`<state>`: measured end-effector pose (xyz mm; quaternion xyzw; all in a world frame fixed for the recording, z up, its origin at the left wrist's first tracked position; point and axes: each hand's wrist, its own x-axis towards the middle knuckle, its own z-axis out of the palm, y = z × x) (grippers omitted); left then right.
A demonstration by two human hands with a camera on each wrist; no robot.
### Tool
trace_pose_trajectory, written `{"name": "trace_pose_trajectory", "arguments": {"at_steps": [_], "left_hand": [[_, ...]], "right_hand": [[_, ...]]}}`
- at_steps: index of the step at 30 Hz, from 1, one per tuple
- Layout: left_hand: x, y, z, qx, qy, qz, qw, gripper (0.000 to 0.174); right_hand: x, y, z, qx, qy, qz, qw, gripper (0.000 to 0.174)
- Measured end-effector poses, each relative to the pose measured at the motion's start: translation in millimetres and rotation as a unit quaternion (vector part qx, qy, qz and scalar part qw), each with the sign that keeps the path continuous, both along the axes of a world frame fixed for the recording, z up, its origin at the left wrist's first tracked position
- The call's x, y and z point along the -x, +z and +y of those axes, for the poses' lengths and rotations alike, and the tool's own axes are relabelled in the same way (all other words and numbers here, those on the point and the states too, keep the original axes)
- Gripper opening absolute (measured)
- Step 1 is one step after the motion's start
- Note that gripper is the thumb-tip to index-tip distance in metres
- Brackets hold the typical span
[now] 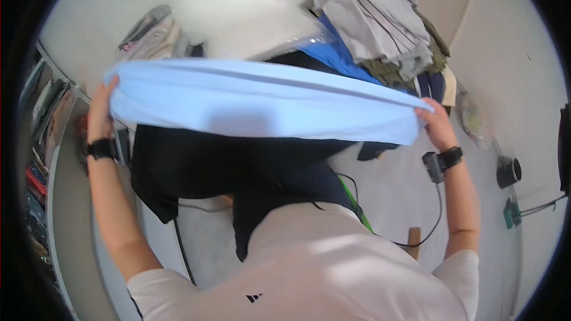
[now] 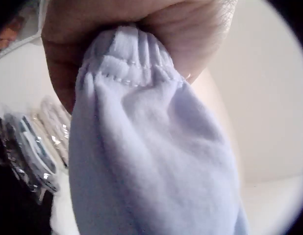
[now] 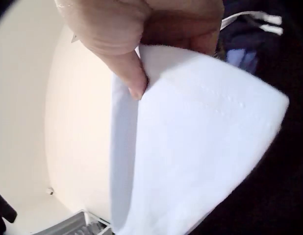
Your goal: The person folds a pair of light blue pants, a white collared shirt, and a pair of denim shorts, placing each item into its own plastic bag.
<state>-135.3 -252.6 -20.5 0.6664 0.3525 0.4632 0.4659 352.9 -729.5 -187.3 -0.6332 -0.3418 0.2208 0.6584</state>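
A light blue garment (image 1: 262, 101) hangs stretched sideways between my two hands, with a long fold along its upper part. At its left end my left hand (image 1: 104, 106) grips the cloth. The left wrist view shows a gathered, stitched elastic edge (image 2: 134, 68) bunched in that hand. My right hand (image 1: 437, 123) pinches the upper corner of the other end, thumb over the cloth in the right wrist view. That end has a straight stitched hem (image 3: 225, 100) and hangs flat below the fingers. Black cloth (image 1: 202, 166) lies under the garment, partly hidden by it.
A heap of grey and olive clothes (image 1: 380, 24) is piled at the back right, with blue cloth (image 1: 339, 53) beside it. Bagged clothes (image 1: 148, 32) lie at the back left. Shelving (image 1: 56, 142) full of clothes stands at left. A cable (image 1: 437, 220) hangs from the right wrist device.
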Motion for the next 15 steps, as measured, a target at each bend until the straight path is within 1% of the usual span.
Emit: {"name": "trace_pose_trajectory", "arguments": {"at_steps": [1,2,4,5,6,7,8,9,10,11,12,14,15], "left_hand": [[13.9,-16.2,13.0,0.014,0.004,0.008,1.000,0.041],[28.9,-36.1,27.5,0.033,0.010,0.017,0.999,0.041],[56.1,-79.6,59.9,0.102,-0.008,-0.004,0.995,0.040],[63.0,-97.7,68.8,0.142,0.006,-0.001,0.990,0.039],[71.7,-114.1,76.5,0.183,0.022,0.004,0.983,0.039],[79.8,-135.3,91.5,0.184,0.031,0.003,0.982,0.039],[86.8,-157.5,108.6,0.156,0.064,0.034,0.985,0.040],[86.1,-160.3,105.9,0.130,0.094,0.065,0.985,0.040],[79.0,-166.8,101.9,0.024,0.217,0.139,0.966,0.039],[67.4,-158.7,82.7,-0.015,0.188,0.149,0.971,0.036],[55.8,-148.0,61.3,-0.054,0.158,0.160,0.973,0.034],[25.2,-133.9,14.6,-0.183,0.061,0.176,0.965,0.030],[10.4,-124.0,-11.9,-0.227,0.033,0.213,0.950,0.028]], "right_hand": [[-9.9,13.7,11.2,-0.023,0.026,0.053,0.998,0.014],[-3.6,34.0,28.5,-0.033,0.000,0.044,0.998,0.017],[-13.3,50.7,65.1,-0.023,0.008,0.039,0.999,0.023],[-10.8,57.9,86.8,-0.020,0.012,0.026,0.999,0.026],[-8.7,61.5,106.6,0.002,0.030,0.025,0.999,0.025],[-14.4,56.4,126.9,0.013,0.042,0.018,0.999,0.024],[-22.3,45.7,146.8,0.026,0.053,0.010,0.998,0.024],[-27.3,34.5,164.1,0.059,0.020,-0.046,0.997,0.023],[-32.3,20.8,178.1,0.093,-0.015,-0.102,0.990,0.023],[-33.4,7.6,190.0,0.137,-0.079,-0.142,0.977,0.027],[-34.0,0.4,195.6,0.143,-0.074,-0.142,0.977,0.027],[-33.7,-15.6,200.0,0.140,-0.080,-0.139,0.977,0.034],[-28.8,-18.2,196.7,0.149,-0.102,-0.180,0.967,0.040]]}}
